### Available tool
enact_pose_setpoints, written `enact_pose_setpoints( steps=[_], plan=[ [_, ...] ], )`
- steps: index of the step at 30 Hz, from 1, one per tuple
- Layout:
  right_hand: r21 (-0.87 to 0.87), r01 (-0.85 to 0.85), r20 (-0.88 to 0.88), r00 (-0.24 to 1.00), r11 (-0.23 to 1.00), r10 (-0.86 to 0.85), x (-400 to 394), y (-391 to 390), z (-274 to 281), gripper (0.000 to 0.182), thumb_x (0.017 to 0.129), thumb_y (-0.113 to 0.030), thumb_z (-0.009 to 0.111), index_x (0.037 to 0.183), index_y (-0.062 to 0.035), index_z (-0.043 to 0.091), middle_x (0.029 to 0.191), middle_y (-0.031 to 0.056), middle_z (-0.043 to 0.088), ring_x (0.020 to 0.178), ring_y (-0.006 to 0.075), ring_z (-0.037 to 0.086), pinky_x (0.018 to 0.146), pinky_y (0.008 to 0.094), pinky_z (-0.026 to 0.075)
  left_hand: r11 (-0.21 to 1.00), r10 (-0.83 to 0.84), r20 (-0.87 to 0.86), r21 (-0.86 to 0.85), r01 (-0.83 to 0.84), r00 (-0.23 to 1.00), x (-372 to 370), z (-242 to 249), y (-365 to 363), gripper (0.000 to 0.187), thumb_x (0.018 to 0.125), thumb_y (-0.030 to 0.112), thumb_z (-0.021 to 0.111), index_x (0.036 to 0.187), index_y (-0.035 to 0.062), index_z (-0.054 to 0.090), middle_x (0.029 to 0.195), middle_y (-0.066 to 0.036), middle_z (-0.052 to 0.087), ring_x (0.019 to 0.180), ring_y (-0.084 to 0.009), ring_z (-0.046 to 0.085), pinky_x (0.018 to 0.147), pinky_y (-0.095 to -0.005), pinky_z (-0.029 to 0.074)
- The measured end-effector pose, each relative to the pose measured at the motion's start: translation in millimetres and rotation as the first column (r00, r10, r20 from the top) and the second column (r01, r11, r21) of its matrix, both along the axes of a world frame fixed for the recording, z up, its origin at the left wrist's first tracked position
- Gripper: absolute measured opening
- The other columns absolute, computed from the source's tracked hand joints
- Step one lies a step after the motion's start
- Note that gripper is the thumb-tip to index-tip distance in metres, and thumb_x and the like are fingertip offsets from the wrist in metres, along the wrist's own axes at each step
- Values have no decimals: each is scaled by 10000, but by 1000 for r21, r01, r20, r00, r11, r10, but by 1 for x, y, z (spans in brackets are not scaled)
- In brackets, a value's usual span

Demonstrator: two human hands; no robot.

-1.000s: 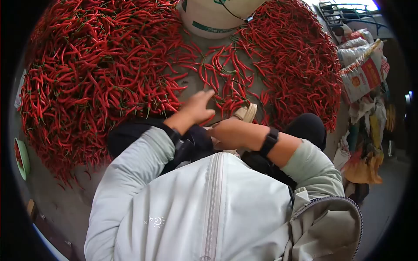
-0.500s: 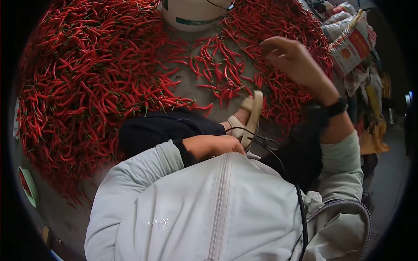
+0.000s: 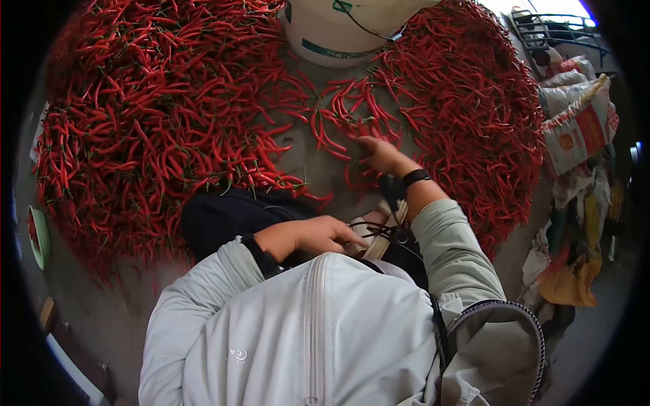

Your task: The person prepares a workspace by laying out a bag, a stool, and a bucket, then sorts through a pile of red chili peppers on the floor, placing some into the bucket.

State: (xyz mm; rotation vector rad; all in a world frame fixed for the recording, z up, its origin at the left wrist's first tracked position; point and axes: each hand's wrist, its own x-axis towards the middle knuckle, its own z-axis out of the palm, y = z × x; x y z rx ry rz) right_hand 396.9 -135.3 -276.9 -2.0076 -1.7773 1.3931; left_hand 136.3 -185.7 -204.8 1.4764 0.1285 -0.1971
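Red chillies [image 3: 349,118] fanned lengthwise toward bucket [image 3: 338,34], right hand [image 3: 382,154] fingers spread on them

The white bucket [image 3: 338,30] at the top of the frame is cut off by the edge; the right hand [image 3: 382,154] hides the chillies [image 3: 352,122] beneath its fingers, so any grip is unclear; the left hand [image 3: 308,235], lower centre, is partly covered by the jacket [image 3: 318,325]; the green bowl [image 3: 37,233] at far left is clipped.
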Motion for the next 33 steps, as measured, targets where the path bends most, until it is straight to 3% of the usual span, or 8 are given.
enact_pose_setpoints(
  steps=[3,6,8,11,14,18,27,33],
  plan=[
    [188,-139,406,912,972,52,89,7,-9,532,730,-201,628,1242,-138,498,1217,196,505,1090,382,516,897,412,457,906,328,-1,-283,-314,945,-6,25,26,529,767,3,601,1279,70,485,1220,-53,536,1051,-138,539,919,-309,428],
    [308,165,575,752,937,-321,140,-3,21,511,725,-190,647,1210,-95,513,1212,196,499,1084,372,518,907,413,448,732,681,-2,12,-681,732,-27,31,67,510,736,33,623,1233,92,528,1129,-42,561,1013,-144,547,879,-303,455],
    [541,226,537,649,810,-539,125,-9,51,437,704,-148,649,1125,-59,568,1128,170,562,1037,350,547,895,400,454,324,696,257,721,-613,671,-59,17,112,503,656,97,662,1150,73,571,1101,-108,581,1011,-255,567,869,-354,449],
    [542,-81,368,918,836,-149,55,16,68,433,680,-80,629,1109,-51,580,1098,161,578,1018,325,555,896,386,452,-18,870,65,995,-101,489,-114,-5,151,629,637,259,700,1230,137,526,1327,-120,439,1185,-341,439,947,-451,397],
    [544,-271,208,960,794,185,-66,33,55,477,692,-85,587,1167,-92,547,1208,141,541,1113,311,517,914,393,443,81,954,-101,993,81,282,-125,-15,154,774,635,323,717,1338,218,409,1454,-86,270,1254,-365,350,974,-491,362],
    [496,-534,330,845,685,420,-162,31,34,512,796,-228,569,1296,-243,459,1412,72,329,1290,338,299,956,650,297,243,932,-279,955,172,232,-92,5,145,889,637,364,727,1400,272,279,1479,-97,206,1249,-376,357,961,-499,377],
    [270,-405,576,795,873,191,-46,32,20,483,765,-170,550,1245,-209,504,1416,60,342,1298,292,324,1000,606,262,4,880,133,958,-287,455,-43,-48,143,621,660,110,644,1256,169,481,1239,-167,412,1103,-387,478,881,-421,451],
    [52,-328,522,814,943,254,23,-6,48,374,702,-175,619,1076,-173,606,1150,36,548,1105,266,495,870,478,439,631,472,38,683,-368,881,38,-58,114,396,663,52,626,1052,126,631,1254,-123,461,1041,-297,543,869,-383,466]
  ],
)
